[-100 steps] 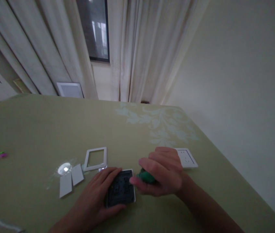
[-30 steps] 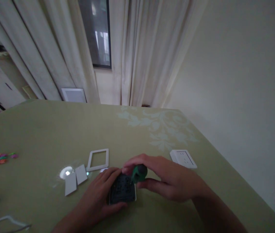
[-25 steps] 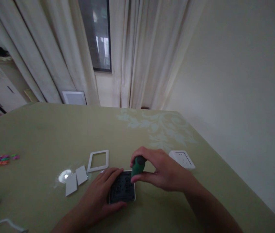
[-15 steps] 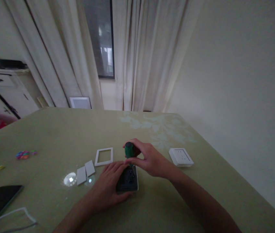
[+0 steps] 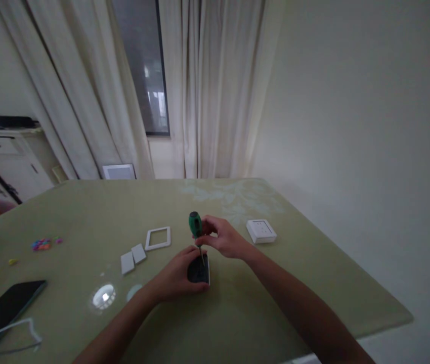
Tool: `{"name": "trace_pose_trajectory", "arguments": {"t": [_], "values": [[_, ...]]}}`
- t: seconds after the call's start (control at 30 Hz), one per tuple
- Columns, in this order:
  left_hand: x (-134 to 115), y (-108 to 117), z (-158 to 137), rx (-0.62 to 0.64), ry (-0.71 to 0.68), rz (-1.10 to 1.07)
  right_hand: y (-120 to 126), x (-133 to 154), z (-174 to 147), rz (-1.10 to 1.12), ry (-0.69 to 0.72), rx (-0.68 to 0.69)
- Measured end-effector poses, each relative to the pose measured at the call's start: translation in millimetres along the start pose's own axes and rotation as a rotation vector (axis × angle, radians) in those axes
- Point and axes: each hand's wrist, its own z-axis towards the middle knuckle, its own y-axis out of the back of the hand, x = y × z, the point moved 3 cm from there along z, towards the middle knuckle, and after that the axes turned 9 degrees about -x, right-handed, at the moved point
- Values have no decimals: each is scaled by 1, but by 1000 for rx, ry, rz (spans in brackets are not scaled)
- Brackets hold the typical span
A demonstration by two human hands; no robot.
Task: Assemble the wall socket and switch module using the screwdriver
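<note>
My right hand (image 5: 220, 236) is closed on a green screwdriver (image 5: 195, 224) with a dark end cap, fingers at the lower handle. The screwdriver stands slightly tilted, and its thin shaft points down into the wall switch. That switch (image 5: 198, 272) is black inside with a white edge and lies on the table. My left hand (image 5: 177, 275) wraps round its left side, thumb at the near edge and fingers at the far edge. Left of the switch lie a white square frame (image 5: 158, 246) and two small white plates (image 5: 127, 263).
A white socket box (image 5: 261, 231) sits to the right. On the left are a black phone (image 5: 8, 308), a white cable (image 5: 0, 333), small colourful pieces (image 5: 41, 244) and a yellow bit (image 5: 12, 262). A wall borders the table (image 5: 97, 212) on the right, curtains behind.
My right hand has shifted down the screwdriver, so more of the handle and shaft shows. My left hand keeps its hold on the switch. The camera view has shifted.
</note>
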Motion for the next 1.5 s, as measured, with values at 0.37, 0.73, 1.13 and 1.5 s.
{"name": "trace_pose_trajectory", "arguments": {"t": [0.37, 0.73, 1.13, 1.5], "values": [[-20, -14, -37, -7, 48, -62, 8, 8, -68, 170, -88, -57], [-27, -28, -46, -124, 107, -95, -5, -4, -76, 303, -149, -115], [-30, -39, -54, -217, 190, -15, -13, -15, -82, 235, -133, -443], [-19, -30, -57, -94, 97, 13, 9, -30, -103, 265, -150, -662]]}}
